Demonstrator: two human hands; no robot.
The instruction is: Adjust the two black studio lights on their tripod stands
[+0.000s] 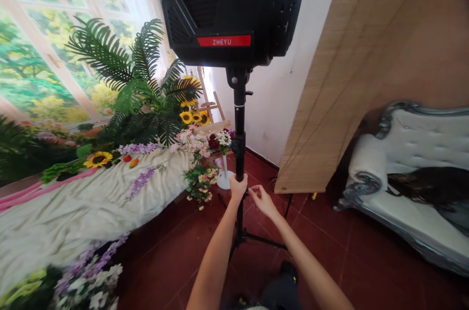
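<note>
A black studio light [227,17] with a red ZHEYU label sits on top of a black light stand [239,154]. My left hand [238,187] is wrapped round the stand's pole below its upper collar. Just to the right of the pole, my right hand [262,200] has its thumb and fingertips pinched at a small knob on the stand's lower collar. The knob is mostly hidden by the fingers. Below my hands, the stand's legs [262,240] spread over the floor.
To the left stands a cream-draped surface [157,188] with flowers and a sunflower [98,159]. Palm leaves [146,71] rise behind it. A bamboo blind [311,144] hangs at right, near a white tufted sofa [421,139] with dark hair or fur on it. The floor [322,241] is red tile.
</note>
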